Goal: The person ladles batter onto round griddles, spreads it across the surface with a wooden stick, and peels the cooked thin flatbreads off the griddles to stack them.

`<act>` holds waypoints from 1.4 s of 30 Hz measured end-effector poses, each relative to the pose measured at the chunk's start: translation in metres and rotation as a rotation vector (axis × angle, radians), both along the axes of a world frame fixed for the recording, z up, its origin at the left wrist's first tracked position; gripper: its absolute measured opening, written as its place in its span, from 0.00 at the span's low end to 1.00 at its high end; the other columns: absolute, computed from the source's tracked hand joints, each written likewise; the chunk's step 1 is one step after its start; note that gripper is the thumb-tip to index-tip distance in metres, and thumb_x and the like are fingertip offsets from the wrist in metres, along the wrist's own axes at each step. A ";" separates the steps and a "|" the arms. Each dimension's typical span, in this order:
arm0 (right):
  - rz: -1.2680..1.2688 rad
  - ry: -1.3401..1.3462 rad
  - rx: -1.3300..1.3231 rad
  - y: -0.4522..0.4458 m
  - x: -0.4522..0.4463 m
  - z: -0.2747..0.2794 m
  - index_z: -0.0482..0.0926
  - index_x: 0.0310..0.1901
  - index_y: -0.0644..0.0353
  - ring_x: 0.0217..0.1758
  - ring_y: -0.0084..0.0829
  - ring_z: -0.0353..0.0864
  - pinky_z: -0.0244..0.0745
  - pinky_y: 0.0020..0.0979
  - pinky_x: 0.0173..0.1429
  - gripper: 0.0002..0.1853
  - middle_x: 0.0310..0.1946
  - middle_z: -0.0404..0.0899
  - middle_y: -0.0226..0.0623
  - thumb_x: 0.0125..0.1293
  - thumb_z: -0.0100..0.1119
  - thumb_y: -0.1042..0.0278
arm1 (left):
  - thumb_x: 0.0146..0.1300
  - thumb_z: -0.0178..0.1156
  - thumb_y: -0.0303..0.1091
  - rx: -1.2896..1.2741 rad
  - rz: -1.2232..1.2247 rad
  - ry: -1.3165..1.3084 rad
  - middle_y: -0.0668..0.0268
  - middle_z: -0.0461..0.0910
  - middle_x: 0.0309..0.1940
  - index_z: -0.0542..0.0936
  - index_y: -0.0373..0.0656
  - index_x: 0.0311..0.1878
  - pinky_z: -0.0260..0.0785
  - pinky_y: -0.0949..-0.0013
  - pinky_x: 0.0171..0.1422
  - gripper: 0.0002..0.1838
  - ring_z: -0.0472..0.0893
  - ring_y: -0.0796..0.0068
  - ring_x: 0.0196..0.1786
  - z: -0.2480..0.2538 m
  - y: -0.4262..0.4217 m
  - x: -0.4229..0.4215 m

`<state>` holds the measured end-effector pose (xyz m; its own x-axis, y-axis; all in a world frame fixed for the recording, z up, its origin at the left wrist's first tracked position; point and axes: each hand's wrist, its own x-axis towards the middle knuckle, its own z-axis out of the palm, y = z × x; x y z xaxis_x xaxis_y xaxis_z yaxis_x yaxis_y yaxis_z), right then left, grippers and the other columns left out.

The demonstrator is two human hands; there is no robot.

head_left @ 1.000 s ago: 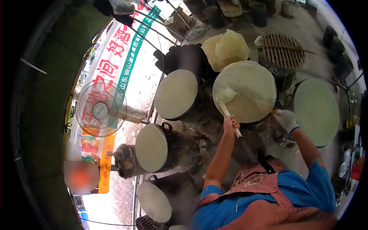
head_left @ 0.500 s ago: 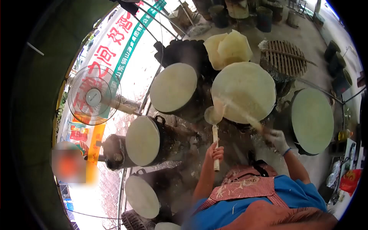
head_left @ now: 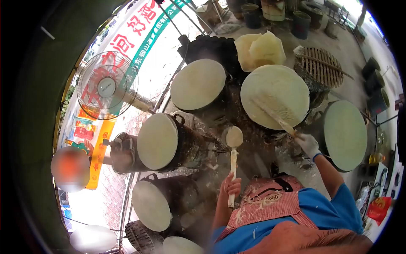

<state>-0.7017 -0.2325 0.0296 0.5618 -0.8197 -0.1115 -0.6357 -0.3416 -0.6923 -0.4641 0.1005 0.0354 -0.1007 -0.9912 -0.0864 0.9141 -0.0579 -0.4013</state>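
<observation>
My left hand point(head_left: 231, 185) is closed around the pale handle of a ladle point(head_left: 234, 137), whose round bowl points away from me, apart from the griddles. My right hand point(head_left: 308, 146), in a white glove, grips the handle of a wooden batter spreader point(head_left: 270, 112). The spreader's blade lies across a round griddle point(head_left: 292, 89) coated with pale batter, slightly blurred by motion. To the right of my gloved hand stands another batter-covered griddle point(head_left: 346, 135).
More round pale-topped griddles point(head_left: 198, 84) stand to the left. Folded thin pancakes point(head_left: 260, 51) lie behind the middle griddle, beside a slatted wooden rack point(head_left: 320, 66). A caged fan point(head_left: 106, 86) stands at far left, before a banner point(head_left: 146, 40). Buckets point(head_left: 301, 23) are at the back.
The ladle has moved from the griddle's near left edge back toward me, and its bowl now faces up. The spreader is now flatter on the batter, its blade clearer. My view has shifted slightly.
</observation>
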 end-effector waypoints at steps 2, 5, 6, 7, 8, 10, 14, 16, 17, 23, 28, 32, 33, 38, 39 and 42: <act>0.038 0.122 -0.279 -0.007 -0.017 -0.022 0.82 0.39 0.58 0.37 0.48 0.81 0.74 0.37 0.41 0.15 0.31 0.81 0.48 0.59 0.60 0.55 | 0.76 0.37 0.44 -0.090 -0.027 -0.022 0.72 0.57 0.17 0.65 0.51 0.62 0.59 0.76 0.18 0.18 0.60 0.81 0.15 -0.012 0.020 -0.005; -0.059 0.062 -0.195 -0.043 -0.006 -0.013 0.81 0.43 0.59 0.38 0.46 0.82 0.74 0.37 0.42 0.16 0.33 0.81 0.49 0.62 0.57 0.56 | 0.75 0.38 0.46 -0.327 -0.121 -0.085 0.71 0.58 0.16 0.72 0.43 0.46 0.58 0.75 0.19 0.18 0.60 0.79 0.15 -0.031 0.041 -0.010; -0.080 -0.139 -0.111 -0.041 0.000 -0.012 0.81 0.45 0.61 0.39 0.44 0.82 0.74 0.36 0.42 0.17 0.34 0.82 0.49 0.63 0.57 0.57 | 0.74 0.38 0.48 -0.199 -0.109 -0.041 0.71 0.58 0.16 0.70 0.44 0.41 0.58 0.74 0.19 0.18 0.61 0.78 0.15 -0.026 0.050 -0.013; -0.114 -0.141 0.067 -0.029 0.006 -0.010 0.79 0.47 0.65 0.38 0.37 0.83 0.73 0.33 0.43 0.19 0.36 0.83 0.46 0.63 0.57 0.58 | 0.74 0.39 0.49 -0.075 -0.102 -0.002 0.71 0.58 0.15 0.69 0.44 0.35 0.58 0.74 0.19 0.19 0.61 0.77 0.15 -0.015 0.057 -0.014; -0.082 -0.126 0.052 -0.024 0.004 -0.043 0.79 0.48 0.66 0.33 0.30 0.82 0.72 0.31 0.41 0.18 0.34 0.84 0.39 0.62 0.59 0.61 | 0.74 0.39 0.51 0.043 -0.093 0.035 0.72 0.59 0.15 0.68 0.45 0.30 0.59 0.73 0.19 0.22 0.62 0.77 0.15 -0.010 0.061 -0.014; -0.071 -0.213 0.314 0.009 0.003 -0.042 0.82 0.44 0.67 0.33 0.22 0.79 0.72 0.27 0.38 0.14 0.31 0.83 0.36 0.61 0.60 0.66 | 0.72 0.40 0.55 0.070 -0.064 0.032 0.71 0.59 0.12 0.64 0.47 0.25 0.57 0.75 0.16 0.24 0.60 0.79 0.13 -0.021 0.075 -0.020; 0.033 -0.140 0.876 0.048 -0.038 -0.002 0.78 0.56 0.60 0.19 0.18 0.71 0.64 0.22 0.21 0.23 0.23 0.77 0.29 0.57 0.63 0.67 | 0.71 0.40 0.58 0.282 -0.111 -0.543 0.74 0.56 0.08 0.63 0.50 0.20 0.49 0.78 0.11 0.27 0.54 0.82 0.10 -0.057 0.116 -0.041; -0.022 -0.258 0.811 0.054 -0.052 -0.010 0.78 0.52 0.60 0.17 0.18 0.68 0.61 0.23 0.18 0.21 0.22 0.74 0.27 0.55 0.63 0.68 | 0.71 0.40 0.58 0.261 -0.165 -0.581 0.75 0.55 0.06 0.62 0.50 0.18 0.48 0.78 0.11 0.28 0.52 0.82 0.08 -0.059 0.111 -0.042; -0.058 -0.316 0.768 0.054 -0.054 -0.019 0.79 0.50 0.59 0.17 0.18 0.68 0.61 0.24 0.19 0.18 0.22 0.74 0.28 0.55 0.63 0.68 | 0.71 0.40 0.58 0.234 -0.194 -0.447 0.73 0.56 0.08 0.62 0.49 0.20 0.51 0.77 0.15 0.28 0.54 0.81 0.10 -0.058 0.104 -0.040; -0.522 -0.449 0.197 -0.043 -0.042 -0.055 0.76 0.39 0.64 0.27 0.25 0.75 0.70 0.30 0.33 0.09 0.23 0.75 0.34 0.58 0.58 0.69 | 0.74 0.40 0.51 0.534 -0.364 -0.379 0.67 0.61 0.17 0.62 0.45 0.26 0.63 0.71 0.34 0.23 0.62 0.74 0.21 -0.029 0.047 -0.034; -0.737 -0.486 -0.013 -0.164 -0.021 -0.055 0.76 0.40 0.60 0.32 0.37 0.79 0.71 0.35 0.39 0.09 0.28 0.78 0.41 0.59 0.54 0.69 | 0.74 0.43 0.49 0.282 -0.009 0.165 0.69 0.59 0.16 0.64 0.46 0.30 0.64 0.72 0.32 0.19 0.61 0.77 0.18 -0.028 0.043 -0.070; -0.835 -0.531 -0.088 -0.216 0.000 -0.082 0.77 0.41 0.59 0.31 0.31 0.76 0.70 0.33 0.38 0.08 0.27 0.76 0.39 0.61 0.54 0.71 | 0.74 0.43 0.47 0.259 0.130 0.198 0.71 0.57 0.14 0.70 0.43 0.53 0.61 0.77 0.24 0.18 0.61 0.81 0.16 0.029 0.005 -0.085; -0.855 -0.513 -0.066 -0.215 0.003 -0.084 0.77 0.41 0.59 0.31 0.32 0.77 0.71 0.33 0.39 0.08 0.28 0.76 0.39 0.61 0.54 0.71 | 0.74 0.43 0.46 0.241 0.158 0.196 0.71 0.57 0.15 0.68 0.45 0.60 0.61 0.77 0.22 0.20 0.61 0.82 0.16 0.042 -0.009 -0.087; -0.498 -0.467 -0.134 -0.129 0.005 -0.094 0.78 0.38 0.58 0.34 0.47 0.79 0.73 0.36 0.39 0.07 0.29 0.79 0.44 0.56 0.54 0.74 | 0.74 0.42 0.45 0.363 0.369 0.125 0.71 0.57 0.18 0.62 0.45 0.69 0.61 0.77 0.21 0.25 0.61 0.82 0.16 0.039 -0.004 -0.091; -0.339 -0.489 -0.181 -0.100 0.005 -0.112 0.78 0.36 0.59 0.33 0.48 0.78 0.73 0.35 0.37 0.07 0.28 0.78 0.44 0.55 0.54 0.75 | 0.75 0.41 0.43 0.251 0.303 0.075 0.71 0.57 0.20 0.60 0.45 0.70 0.62 0.77 0.21 0.24 0.61 0.82 0.16 -0.009 0.026 -0.082; -0.037 -0.398 -0.182 -0.016 0.016 -0.127 0.78 0.33 0.60 0.30 0.47 0.77 0.71 0.38 0.36 0.06 0.26 0.76 0.45 0.52 0.54 0.78 | 0.75 0.39 0.44 0.265 0.312 0.048 0.70 0.57 0.20 0.59 0.47 0.71 0.62 0.76 0.21 0.24 0.62 0.80 0.17 0.007 0.020 -0.084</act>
